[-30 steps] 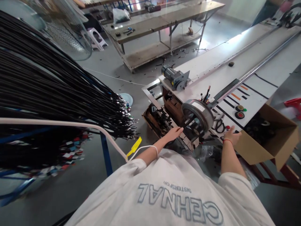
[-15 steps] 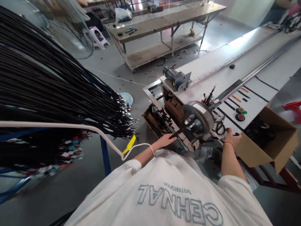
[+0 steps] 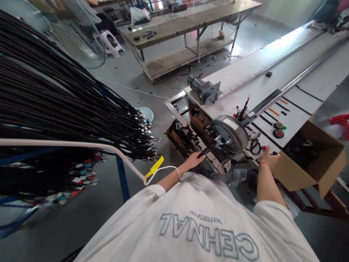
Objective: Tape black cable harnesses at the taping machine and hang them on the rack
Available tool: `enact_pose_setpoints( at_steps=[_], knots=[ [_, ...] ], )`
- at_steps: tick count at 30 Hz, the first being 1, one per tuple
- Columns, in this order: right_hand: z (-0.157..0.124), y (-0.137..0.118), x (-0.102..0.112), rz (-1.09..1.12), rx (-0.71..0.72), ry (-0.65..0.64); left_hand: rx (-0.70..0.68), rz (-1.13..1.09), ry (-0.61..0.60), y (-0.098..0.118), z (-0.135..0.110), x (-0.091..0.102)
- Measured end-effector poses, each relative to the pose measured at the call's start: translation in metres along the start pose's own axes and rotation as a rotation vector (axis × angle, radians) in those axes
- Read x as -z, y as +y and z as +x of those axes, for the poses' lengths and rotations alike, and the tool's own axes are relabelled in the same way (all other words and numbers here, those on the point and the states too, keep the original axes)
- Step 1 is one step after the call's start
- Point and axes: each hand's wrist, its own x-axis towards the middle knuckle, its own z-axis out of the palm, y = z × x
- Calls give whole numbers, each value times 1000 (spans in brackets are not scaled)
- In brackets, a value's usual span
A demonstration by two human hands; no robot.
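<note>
My left hand (image 3: 195,160) is closed on the end of a black cable (image 3: 208,149), which runs up to the round wheel-like machine head (image 3: 230,133) at the table's end. At the table's front edge, my right hand (image 3: 269,158) has its fingers curled, and what lies under them is hidden. A small red piece (image 3: 264,148) shows right by its fingertips. Black-handled scissors (image 3: 255,145) lie just left of that hand. Beyond it on the white table (image 3: 300,105) are a roll with a red centre (image 3: 278,134), another tape roll (image 3: 278,125) and several black and orange strips.
An open cardboard box (image 3: 324,156) with dark items stands to the right. Left of me hangs a thick bundle of black cables (image 3: 68,102), near a fan (image 3: 81,32). A motor (image 3: 200,86) is mounted on the table; another workbench (image 3: 191,29) stands behind.
My left hand has shifted slightly, still on the black cable. A dark round part now shows left of the wheel. My right hand stays at the table edge, its fingers more bunched.
</note>
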Motion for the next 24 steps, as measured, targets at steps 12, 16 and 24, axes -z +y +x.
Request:
enact_pose_setpoints(
  at_steps=[12, 16, 24],
  knots=[
    [0, 1, 0, 10, 9, -10, -13, 29, 4, 5, 1, -5],
    [0, 1, 1, 6, 4, -17, -5, 66, 69, 16, 13, -9],
    [-2, 0, 4, -3, 18, -50, -69, 100, 76, 35, 29, -10]
  ],
)
